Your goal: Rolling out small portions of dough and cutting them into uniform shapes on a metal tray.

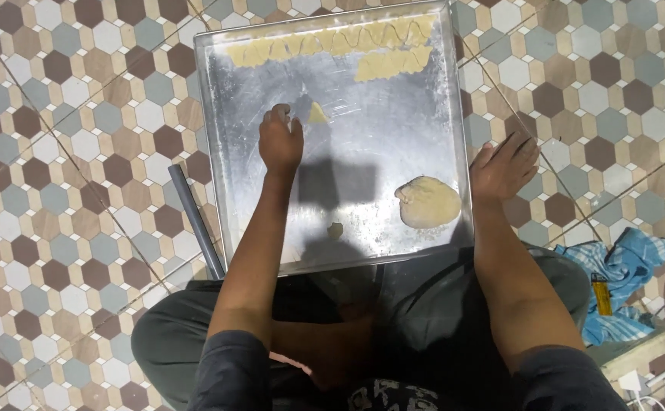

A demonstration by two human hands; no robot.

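Both hands rest at the metal tray (226, 114), which fills the upper centre of the frame. We see the left hand (280, 141) curled loosely, fingertips pressing the tray's bare surface just left of a small triangular dough piece (316, 113); whether it pinches anything we cannot tell. Our right hand (504, 167) lies released and flat, fingers spread, over the tray's right rim, grasping nothing.

In our judgement the work in hand is moving the cut triangle, so we would slide the fingertips under its edge and lift it flat, keeping the shape from stretching, while the right hand steadies the tray against sliding on the tiles.

Rows of cut dough triangles (332, 42) line the tray's top edge, well above both hands. A dough lump (427, 202) sits at lower right, near the right hand but apart from it. A tiny scrap (335, 229) lies at lower centre. A grey pipe (194, 221) lies along the tray's left edge on the tiled floor (66, 152); a blue cloth (629, 266) occupies the lower right.
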